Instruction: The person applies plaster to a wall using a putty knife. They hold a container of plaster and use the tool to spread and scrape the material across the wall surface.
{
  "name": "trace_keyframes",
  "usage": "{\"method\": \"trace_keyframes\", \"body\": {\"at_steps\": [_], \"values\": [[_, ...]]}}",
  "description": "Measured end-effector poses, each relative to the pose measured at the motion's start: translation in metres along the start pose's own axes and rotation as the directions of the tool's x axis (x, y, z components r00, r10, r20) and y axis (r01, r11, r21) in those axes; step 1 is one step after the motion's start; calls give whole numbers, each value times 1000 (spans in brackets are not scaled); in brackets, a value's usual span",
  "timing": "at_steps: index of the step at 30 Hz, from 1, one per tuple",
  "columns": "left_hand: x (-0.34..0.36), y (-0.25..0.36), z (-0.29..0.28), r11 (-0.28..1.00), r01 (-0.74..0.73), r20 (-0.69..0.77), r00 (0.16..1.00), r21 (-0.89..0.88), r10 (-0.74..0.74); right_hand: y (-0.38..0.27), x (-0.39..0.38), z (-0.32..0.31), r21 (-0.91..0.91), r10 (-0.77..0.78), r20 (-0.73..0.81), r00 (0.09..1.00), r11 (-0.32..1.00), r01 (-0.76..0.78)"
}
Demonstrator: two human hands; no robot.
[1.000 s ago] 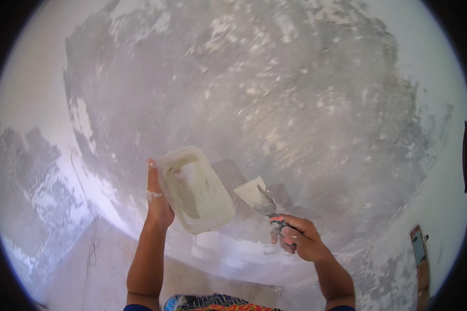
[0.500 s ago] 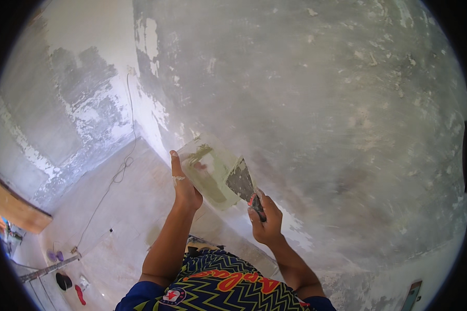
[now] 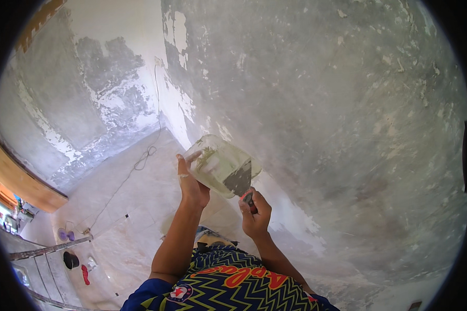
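My left hand (image 3: 193,185) supports a see-through, rounded plastic container (image 3: 210,139) from its left side, thumb up along the rim. Pale green paste is smeared inside it. A putty knife (image 3: 238,179) is gripped by its dark and red handle in my right hand (image 3: 256,212). Its broad, paste-spotted blade lies over the container's near right part; whether it touches the inside I cannot tell. The left fingers behind the container are mostly hidden. Close beyond both hands rises a grey wall (image 3: 316,114) with white patches.
A thin cable (image 3: 120,182) runs down the corner and across the pale floor (image 3: 135,205). At lower left are a ladder-like frame (image 3: 49,251), a black bucket (image 3: 71,260), a red object (image 3: 85,274) and a purple fan-like object (image 3: 66,235). A curved wooden panel (image 3: 28,179) stands at the left.
The putty knife has moved left and its blade now overlaps the container more. The container is tilted differently, its inside showing more clearly. The whole view has shifted a little.
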State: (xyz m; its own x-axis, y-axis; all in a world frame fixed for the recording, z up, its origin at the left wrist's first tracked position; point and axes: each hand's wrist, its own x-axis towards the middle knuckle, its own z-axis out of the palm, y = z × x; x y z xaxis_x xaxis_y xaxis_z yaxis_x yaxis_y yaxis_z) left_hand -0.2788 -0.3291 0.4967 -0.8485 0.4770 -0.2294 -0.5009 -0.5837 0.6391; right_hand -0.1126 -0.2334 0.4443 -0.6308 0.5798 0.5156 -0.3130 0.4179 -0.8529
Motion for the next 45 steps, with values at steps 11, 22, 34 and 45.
{"method": "trace_keyframes", "body": {"at_steps": [11, 22, 34, 45], "values": [[5, -15, -2, 995, 67, -91, 993, -70, -74, 28, -39, 18, -12, 8, -81, 997, 1000, -9], [5, -33, 9, 991, 74, -78, 994, -108, -82, 53, -63, 20, 32, 42, -167, 985, 999, -37], [26, 7, 21, 990, -128, -80, 989, -65, 123, 66, -65, 15, -40, 115, -140, 983, 992, -122], [26, 7, -1, 883, -458, 98, 888, 104, 449, -48, 15, -135, -530, 363, 403, 840, 841, -109]]}}
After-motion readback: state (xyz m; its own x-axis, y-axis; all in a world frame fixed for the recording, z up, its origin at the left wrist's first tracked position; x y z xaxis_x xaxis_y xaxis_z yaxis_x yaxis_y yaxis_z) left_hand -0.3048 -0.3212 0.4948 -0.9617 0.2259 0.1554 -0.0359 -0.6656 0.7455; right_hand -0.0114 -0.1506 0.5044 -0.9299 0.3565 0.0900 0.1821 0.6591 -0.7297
